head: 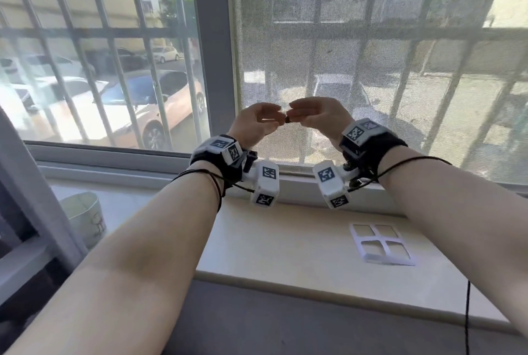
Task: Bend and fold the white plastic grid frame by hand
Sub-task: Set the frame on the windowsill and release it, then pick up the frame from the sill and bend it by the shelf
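Left hand (255, 123) and right hand (317, 117) raised at window, fingertips pinching small dark object (287, 119) between them. White grid frame (381, 243) on sill at 4 o'clock, untouched.

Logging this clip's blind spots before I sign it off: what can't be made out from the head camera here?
- Small dark thing between the fingertips of the left hand and right hand: too small to identify.
- Which hand holds it: fingers curl over it.
- White grid frame on the sill: whether already bent; it looks flat but is small.
- Pale pot at left: contents hidden by its rim.
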